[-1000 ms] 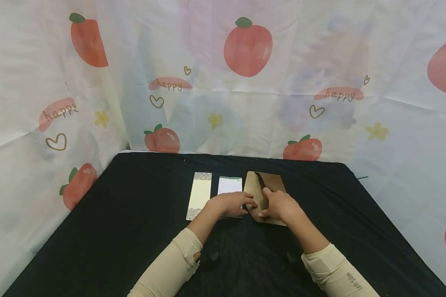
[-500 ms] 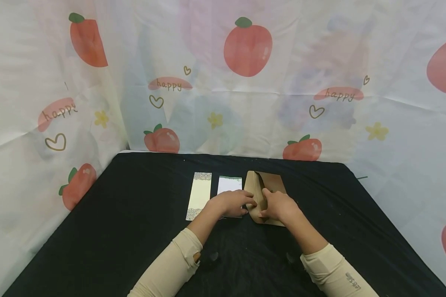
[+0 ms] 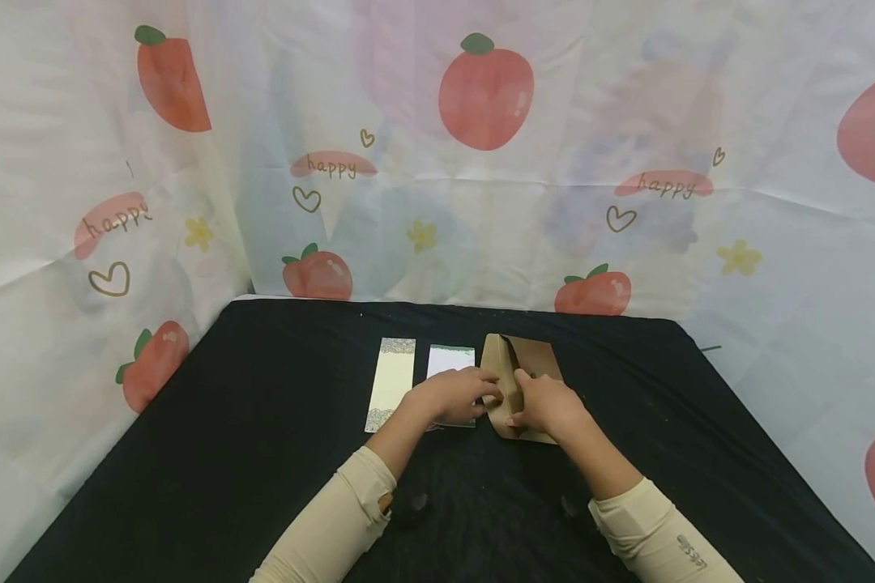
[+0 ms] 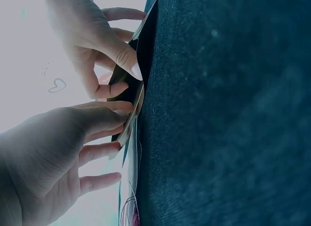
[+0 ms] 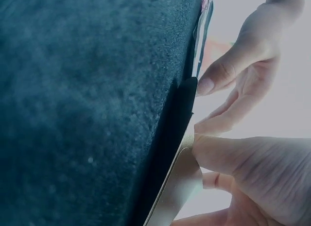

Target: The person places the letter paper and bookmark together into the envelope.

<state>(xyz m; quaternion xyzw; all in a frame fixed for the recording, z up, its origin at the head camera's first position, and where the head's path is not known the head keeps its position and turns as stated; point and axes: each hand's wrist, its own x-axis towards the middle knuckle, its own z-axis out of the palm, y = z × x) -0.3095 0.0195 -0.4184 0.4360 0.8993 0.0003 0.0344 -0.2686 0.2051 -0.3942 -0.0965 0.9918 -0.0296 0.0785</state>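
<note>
A brown paper envelope (image 3: 539, 355) lies on the black cloth, its flap folded up at the left and its dark opening showing. My left hand (image 3: 454, 394) reaches over a white card to the flap; in the left wrist view its thumb and forefinger pinch the flap's edge while the other fingers stay fairly straight. My right hand (image 3: 550, 405) grips the envelope near its opening, with the thumb (image 4: 135, 70) on the near edge and a forefinger bent toward the opening. The white card (image 3: 450, 359), green along its top, is partly hidden under the left hand.
Left of the white card lies a long cream paper strip (image 3: 392, 382) with patterned ends. Pinkish threads (image 4: 130, 211) hang at the near end of the white card. Black cloth (image 3: 262, 453) covers the table, and a fruit-printed curtain (image 3: 408, 267) rises behind it.
The left hand has risen slightly at the flap, and the flap's left edge has shifted a little to the right. The right hand has barely moved.
</note>
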